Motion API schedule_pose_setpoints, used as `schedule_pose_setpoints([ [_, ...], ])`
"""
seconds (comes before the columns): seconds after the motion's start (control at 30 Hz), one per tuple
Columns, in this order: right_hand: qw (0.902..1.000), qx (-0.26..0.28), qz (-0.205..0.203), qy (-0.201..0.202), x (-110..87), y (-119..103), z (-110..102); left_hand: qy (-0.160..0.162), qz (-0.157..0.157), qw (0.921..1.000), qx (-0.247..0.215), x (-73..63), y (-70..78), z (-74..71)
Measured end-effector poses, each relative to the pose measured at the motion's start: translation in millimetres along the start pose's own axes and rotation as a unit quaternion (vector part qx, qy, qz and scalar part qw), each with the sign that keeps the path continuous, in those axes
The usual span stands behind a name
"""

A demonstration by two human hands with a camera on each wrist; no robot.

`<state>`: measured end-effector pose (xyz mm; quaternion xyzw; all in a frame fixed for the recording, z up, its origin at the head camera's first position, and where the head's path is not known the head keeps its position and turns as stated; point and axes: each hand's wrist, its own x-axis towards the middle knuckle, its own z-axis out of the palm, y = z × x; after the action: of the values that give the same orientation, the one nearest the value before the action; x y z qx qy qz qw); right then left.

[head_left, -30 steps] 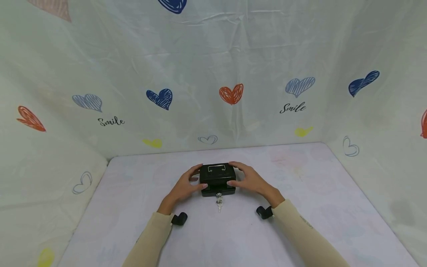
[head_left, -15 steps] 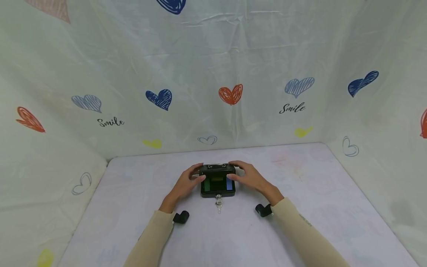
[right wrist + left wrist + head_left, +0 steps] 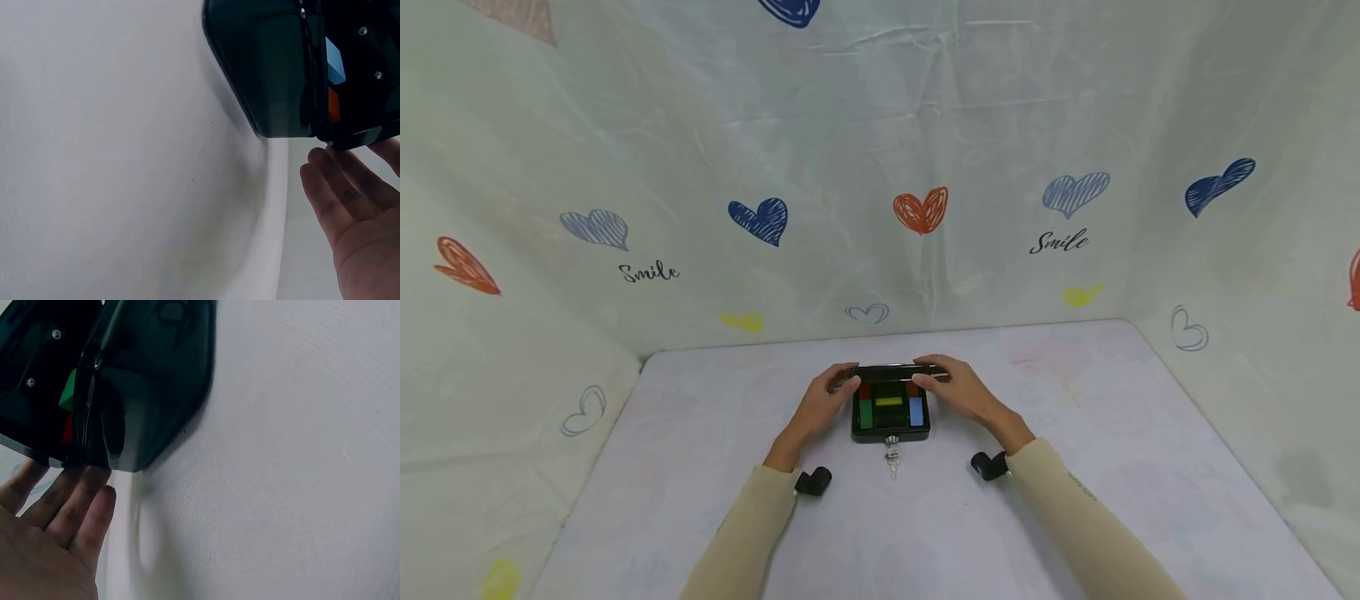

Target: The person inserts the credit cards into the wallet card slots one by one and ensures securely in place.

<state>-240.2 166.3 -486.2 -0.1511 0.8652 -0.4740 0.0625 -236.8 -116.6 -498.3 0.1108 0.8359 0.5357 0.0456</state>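
Two thumbs, of the left hand [image 3: 817,407] and right hand [image 3: 968,392], seen from here pinch the tilted lid [image 3: 886,374] against the fingers behind. Move both ends evenly; leave the box [image 3: 872,437], below the thumbs, flat, its blocks [image 3: 867,414] undisturbed.

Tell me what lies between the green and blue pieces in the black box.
The head view shows a yellow piece between the green piece and blue piece, toward their far ends, with dark box interior nearer the person.

Box [image 3: 867,437] on tbl [image 3: 880,542] btwn hands [image 3: 815,412] [image 3: 968,395], blocks [image 3: 916,412] inside, keys [image 3: 892,457] in frt, backdrop [image 3: 842,258] behind.
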Motion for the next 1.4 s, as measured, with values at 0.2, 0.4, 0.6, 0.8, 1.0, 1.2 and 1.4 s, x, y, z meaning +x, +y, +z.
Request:
schedule_pose_setpoints([
  [0.2, 0.9999, -0.002, -0.011, 0.012, 3.6, 0, 0, 0.009, -0.002, 1.0000, 0.001, 1.5, -1.0, 1.1],
  [0.4, 0.9993, 0.004, -0.029, 0.023, 6.8, -2, 0, 0.034, -0.012, 0.9983, -0.046, 4.1, -2.6, 2.3],
  [0.6, 0.9990, 0.032, -0.013, 0.027, 11.3, -1, 1, 0.055, -0.002, 0.9950, -0.083, 7.1, -2.1, 4.4],
  [0.8, 0.9979, 0.057, -0.005, 0.031, 14.4, -1, 1, 0.069, -0.004, 0.9922, -0.104, 10.8, -1.3, 5.3],
  [1.0, 0.9958, 0.084, 0.007, 0.036, 18.7, -2, 1, 0.079, -0.025, 0.9892, -0.121, 15.1, 0.0, 5.4],
  [1.2, 0.9915, 0.118, 0.030, 0.047, 22.8, -5, 0, 0.085, -0.050, 0.9866, -0.130, 18.7, 1.8, 6.7],
  [1.4, 0.9877, 0.141, 0.046, 0.051, 26.3, -7, 0, 0.088, -0.060, 0.9856, -0.131, 20.6, 1.8, 7.5],
])
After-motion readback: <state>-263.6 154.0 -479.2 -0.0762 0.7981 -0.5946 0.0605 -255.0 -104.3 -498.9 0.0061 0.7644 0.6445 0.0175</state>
